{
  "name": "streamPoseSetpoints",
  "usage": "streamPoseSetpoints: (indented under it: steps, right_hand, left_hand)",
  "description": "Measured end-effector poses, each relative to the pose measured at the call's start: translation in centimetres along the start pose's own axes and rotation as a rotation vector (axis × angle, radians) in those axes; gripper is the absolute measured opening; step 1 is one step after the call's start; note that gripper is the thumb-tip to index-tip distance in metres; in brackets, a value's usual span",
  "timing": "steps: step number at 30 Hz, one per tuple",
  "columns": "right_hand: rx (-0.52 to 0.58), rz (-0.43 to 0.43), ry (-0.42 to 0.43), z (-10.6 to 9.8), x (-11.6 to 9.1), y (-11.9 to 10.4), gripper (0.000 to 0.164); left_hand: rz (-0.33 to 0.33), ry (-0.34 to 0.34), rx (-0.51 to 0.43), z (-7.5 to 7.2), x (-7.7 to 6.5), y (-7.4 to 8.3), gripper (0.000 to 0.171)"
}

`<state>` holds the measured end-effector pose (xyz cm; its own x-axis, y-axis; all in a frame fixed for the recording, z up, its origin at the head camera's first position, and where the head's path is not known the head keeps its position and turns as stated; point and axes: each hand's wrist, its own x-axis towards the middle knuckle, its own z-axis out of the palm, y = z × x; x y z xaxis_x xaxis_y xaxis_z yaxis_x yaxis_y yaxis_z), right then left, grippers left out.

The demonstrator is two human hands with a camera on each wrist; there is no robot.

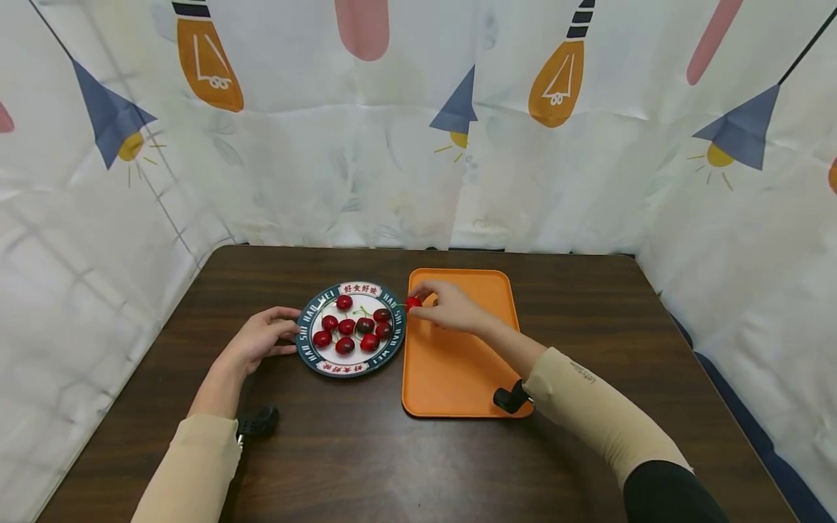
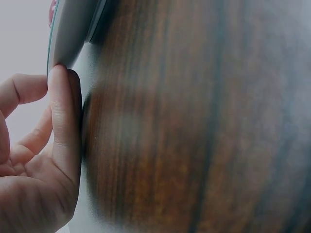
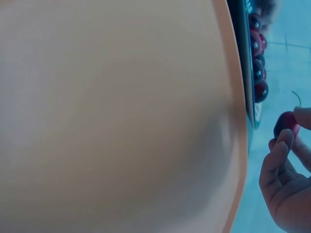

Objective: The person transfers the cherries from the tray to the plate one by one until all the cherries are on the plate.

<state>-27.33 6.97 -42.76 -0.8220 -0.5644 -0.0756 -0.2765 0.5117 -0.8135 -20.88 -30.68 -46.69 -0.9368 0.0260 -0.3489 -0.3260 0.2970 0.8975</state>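
Observation:
At the left of the round plate, which has a teal lettered rim, my left hand grips the edge. In the left wrist view the fingers meet the rim of the tilted-looking plate. Several dark red cherries lie on its white middle, some with green stems. My right hand pinches a single red cherry between thumb and fingers, beside the plate's right rim and over the orange tray's left edge. Its stem shows in the right wrist view, above the held cherry.
A rectangular orange tray with a low raised rim lies right of the plate, close against it. Both rest on a dark brown wooden table. A white curtain printed with lamps and bulbs surrounds the back and sides.

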Motion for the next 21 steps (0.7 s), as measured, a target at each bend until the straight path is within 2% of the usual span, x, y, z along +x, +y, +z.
streamPoseSetpoints:
  steps: [21]
  right_hand:
    - [-0.069, -0.069, -0.024, 1.0, 1.9, -2.1, 0.029]
  left_hand:
    - [-0.005, 0.007, -0.003, 0.1, -0.1, 0.2, 0.054]
